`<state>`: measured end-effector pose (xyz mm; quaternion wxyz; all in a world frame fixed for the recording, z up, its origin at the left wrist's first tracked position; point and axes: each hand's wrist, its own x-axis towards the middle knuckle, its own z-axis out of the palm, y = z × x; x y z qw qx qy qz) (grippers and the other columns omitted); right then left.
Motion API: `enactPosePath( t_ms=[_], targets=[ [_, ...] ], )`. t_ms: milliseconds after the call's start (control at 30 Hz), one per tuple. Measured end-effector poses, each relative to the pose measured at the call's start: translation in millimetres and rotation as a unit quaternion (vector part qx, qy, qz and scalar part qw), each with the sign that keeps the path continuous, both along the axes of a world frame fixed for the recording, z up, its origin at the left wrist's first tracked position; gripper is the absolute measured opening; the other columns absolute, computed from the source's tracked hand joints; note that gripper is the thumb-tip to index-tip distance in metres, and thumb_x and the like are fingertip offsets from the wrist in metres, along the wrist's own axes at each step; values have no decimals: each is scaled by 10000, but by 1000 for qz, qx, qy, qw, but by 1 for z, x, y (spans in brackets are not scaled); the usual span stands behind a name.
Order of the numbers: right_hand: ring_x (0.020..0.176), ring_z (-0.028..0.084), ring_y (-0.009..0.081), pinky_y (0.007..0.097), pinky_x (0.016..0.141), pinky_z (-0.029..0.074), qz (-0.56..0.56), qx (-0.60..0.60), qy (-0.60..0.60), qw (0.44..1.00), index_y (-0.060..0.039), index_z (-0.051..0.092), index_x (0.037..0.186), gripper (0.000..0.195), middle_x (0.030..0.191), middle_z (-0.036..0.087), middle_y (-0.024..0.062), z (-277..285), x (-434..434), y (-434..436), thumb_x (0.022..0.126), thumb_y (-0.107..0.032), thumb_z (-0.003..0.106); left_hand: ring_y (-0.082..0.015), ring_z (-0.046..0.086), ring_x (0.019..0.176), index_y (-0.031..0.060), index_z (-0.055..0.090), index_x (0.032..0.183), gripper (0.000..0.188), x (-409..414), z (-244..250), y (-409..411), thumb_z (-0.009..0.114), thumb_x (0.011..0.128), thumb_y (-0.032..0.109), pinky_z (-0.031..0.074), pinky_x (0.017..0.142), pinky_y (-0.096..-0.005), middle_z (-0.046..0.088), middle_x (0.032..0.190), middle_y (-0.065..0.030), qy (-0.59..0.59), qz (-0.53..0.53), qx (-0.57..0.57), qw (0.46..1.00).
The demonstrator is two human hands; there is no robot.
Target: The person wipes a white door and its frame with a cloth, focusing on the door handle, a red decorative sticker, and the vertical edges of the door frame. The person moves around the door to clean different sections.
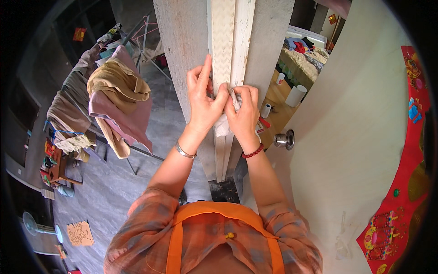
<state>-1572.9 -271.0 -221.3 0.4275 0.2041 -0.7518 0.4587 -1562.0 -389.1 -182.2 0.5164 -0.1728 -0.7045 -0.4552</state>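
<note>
A pale door frame (223,44) with a textured strip rises in front of me. My left hand (202,96) lies against its left edge, index finger pointing up, other fingers bent and thumb across the front face. In my right hand (243,109) is a crumpled whitish cloth (222,126), pressed to the frame at the right of my left thumb. Part of the cloth bunches up between thumb and fingers, and the rest hangs below, partly hidden by the hand. The two hands nearly touch.
At right stands a pale door (335,137) with a round metal knob (284,139) and a red decoration (386,219). Behind it, a wooden table (279,94) holds a white roll (296,96). Left, a drying rack carries towels (116,85); a fan (41,226) stands beyond cardboard (80,233).
</note>
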Motion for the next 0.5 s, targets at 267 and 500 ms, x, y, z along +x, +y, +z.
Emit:
enactPosePath(
  t_ms=[267,500],
  targets=[
    [890,668,321,439,692,546,7,-8,-7,1000,-89,620,1051,234,1115,584,96,0,4,-1,884,-227,709,-121,446,779,95,493,1506,722,-1,-8,-3,549,803,-63,458,699,-253,461,1203,-93,-19,-49,28,998],
    [891,669,337,448,687,545,3,-9,-10,1000,-91,625,1039,220,1116,594,97,-3,2,-2,884,-223,708,-118,423,790,117,497,1508,734,-3,-8,8,511,798,-68,451,737,-260,444,1207,-79,-32,-25,68,997]
  ],
)
